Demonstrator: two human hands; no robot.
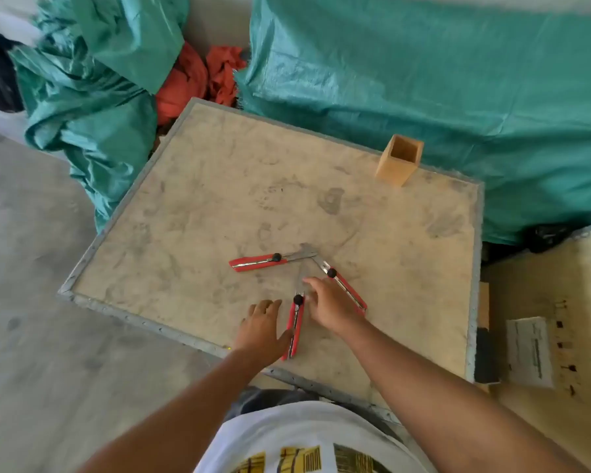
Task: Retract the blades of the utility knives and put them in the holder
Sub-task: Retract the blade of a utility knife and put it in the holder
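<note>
Neither of your hands grasps anything: your left hand (261, 327) lies flat with fingers spread on the table (191, 206), its thumb touching the handle of the nearest knife (296, 327), and your right hand (331, 307) rests loose and unclenched just right of that knife's blade. Three red utility knives lie on the table with blades out, tips meeting in a fan. The left knife (258, 262) points right; the right knife (347, 290) runs partly under your right hand. The wooden holder (400, 160) stands upright at the far right edge, well apart from the knives.
</note>
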